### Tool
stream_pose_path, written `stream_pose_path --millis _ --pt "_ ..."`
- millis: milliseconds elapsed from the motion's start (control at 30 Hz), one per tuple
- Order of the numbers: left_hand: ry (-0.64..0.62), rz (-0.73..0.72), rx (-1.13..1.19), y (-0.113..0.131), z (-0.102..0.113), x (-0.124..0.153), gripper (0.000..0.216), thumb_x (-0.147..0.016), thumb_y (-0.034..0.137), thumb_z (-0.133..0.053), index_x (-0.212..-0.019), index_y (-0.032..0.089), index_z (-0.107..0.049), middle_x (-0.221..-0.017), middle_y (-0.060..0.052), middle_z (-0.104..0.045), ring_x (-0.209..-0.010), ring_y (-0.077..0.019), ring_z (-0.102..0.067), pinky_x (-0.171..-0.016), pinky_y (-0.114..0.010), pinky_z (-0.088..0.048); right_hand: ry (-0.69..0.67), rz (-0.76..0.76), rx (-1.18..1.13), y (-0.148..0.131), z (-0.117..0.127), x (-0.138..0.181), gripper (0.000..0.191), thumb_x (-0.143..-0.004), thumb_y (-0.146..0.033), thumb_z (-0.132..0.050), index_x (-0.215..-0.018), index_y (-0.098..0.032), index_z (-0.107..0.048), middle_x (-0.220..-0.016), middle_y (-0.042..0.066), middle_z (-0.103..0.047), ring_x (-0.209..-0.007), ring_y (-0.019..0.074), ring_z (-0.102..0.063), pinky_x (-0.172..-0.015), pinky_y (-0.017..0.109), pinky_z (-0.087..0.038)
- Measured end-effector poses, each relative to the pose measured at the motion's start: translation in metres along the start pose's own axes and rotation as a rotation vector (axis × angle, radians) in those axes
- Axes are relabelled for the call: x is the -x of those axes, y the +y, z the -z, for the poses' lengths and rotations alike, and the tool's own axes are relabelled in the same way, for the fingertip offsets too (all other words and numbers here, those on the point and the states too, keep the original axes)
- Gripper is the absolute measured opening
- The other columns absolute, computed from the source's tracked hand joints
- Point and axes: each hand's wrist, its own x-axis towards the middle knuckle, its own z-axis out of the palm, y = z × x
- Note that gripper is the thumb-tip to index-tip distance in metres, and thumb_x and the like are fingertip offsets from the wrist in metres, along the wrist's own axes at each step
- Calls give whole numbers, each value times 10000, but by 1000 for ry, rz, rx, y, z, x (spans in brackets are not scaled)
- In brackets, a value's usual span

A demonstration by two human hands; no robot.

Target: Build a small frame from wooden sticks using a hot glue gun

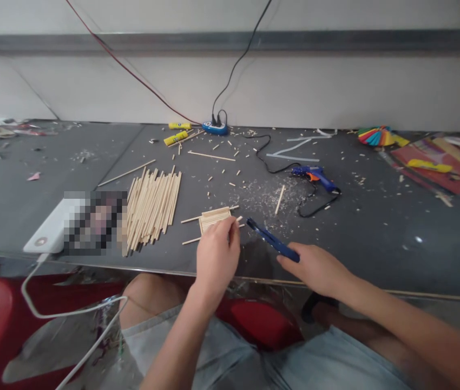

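Observation:
My left hand (216, 254) is closed on a thin wooden stick (238, 219) and rests against a small flat panel of glued sticks (214, 218) near the table's front edge. My right hand (315, 266) grips a blue cutter (273, 240) by its handle, the tip pointing up-left toward the stick's end. The two hands are a short way apart. A pile of loose wooden sticks (153, 207) lies to the left of the panel.
A blue glue gun (315, 176) with a black cord lies behind, on a dark table (376, 227) strewn with wood chips. A power strip (215, 128) and yellow tubes (175, 137) sit at the back. Coloured paper (376, 135) lies far right, a white device (49, 230) left.

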Motion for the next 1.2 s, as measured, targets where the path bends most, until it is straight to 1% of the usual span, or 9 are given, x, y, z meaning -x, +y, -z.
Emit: stream_pose_path --millis 167,267,367,533,667,867,967,1067,1200 --pt "-38 -70 -257 -31 10 -42 267 -911 284 -374 -953 216 -629 -849 -54 -699 -800 -226 -619 -654 -285 -385 25 -56 83 25 14 17 345 -828 -527 -444 -852 -228 -614 -769 53 -682 -693 240 -629 -565 291 -367" --pt "-76 -47 -384 -49 11 -72 321 -909 319 -348 -941 213 -648 -795 -74 -696 -770 -241 -627 -620 -288 -374 152 -49 215 57 14 22 416 -808 -540 -466 -1007 -207 -616 -950 92 -685 -812 289 -631 -688 361 -422" --pt "-130 0 -448 -63 8 -98 349 -905 333 -331 -1002 226 -649 -865 -86 -704 -826 -251 -632 -654 -296 -391 256 -68 328 98 10 22 525 -791 -551 -482 -1112 -148 -581 -1039 135 -665 -912 320 -620 -768 407 -428" --pt "-165 38 -461 -80 7 -126 321 -875 321 -400 -988 195 -673 -891 -116 -706 -812 -264 -627 -692 -324 -417 404 -177 416 165 11 17 611 -757 -626 -474 -1109 -136 -568 -1009 159 -663 -930 344 -611 -739 426 -428" --pt "-155 43 -473 -84 6 -134 320 -861 272 -419 -1039 141 -650 -991 -134 -679 -893 -263 -602 -775 -342 -420 504 -307 450 201 16 11 648 -735 -675 -450 -1086 -143 -561 -967 176 -654 -870 359 -607 -677 426 -417" --pt "-182 -85 -417 -60 -15 -135 310 -849 300 -440 -1047 160 -633 -1065 -162 -640 -1023 -296 -559 -883 -430 -400 689 -353 456 220 8 0 694 -740 -673 -416 -1166 -130 -477 -1028 201 -620 -995 384 -548 -790 470 -379" --pt "-275 -254 -326 -34 -32 -134 352 -859 354 -450 -1144 193 -579 -1176 -103 -610 -1134 -242 -513 -981 -375 -352 694 -356 441 221 4 -1 699 -737 -682 -409 -1166 -134 -473 -1032 197 -615 -1003 381 -540 -813 472 -370" --pt "-395 -410 -231 -5 -49 -133 549 -808 473 -526 -1291 221 -460 -1328 -58 -520 -1239 -214 -436 -1014 -309 -331 696 -342 424 220 5 -1 700 -739 -678 -410 -1170 -130 -470 -1039 203 -609 -1007 383 -534 -820 477 -365" --pt "-585 -476 -44 25 -74 -134 919 -703 571 -610 -1429 162 -223 -1460 -157 -327 -1338 -318 -290 -1047 -424 -282 709 -344 429 216 6 0 699 -748 -667 -409 -1171 -114 -467 -1038 209 -604 -1005 381 -535 -825 470 -364"
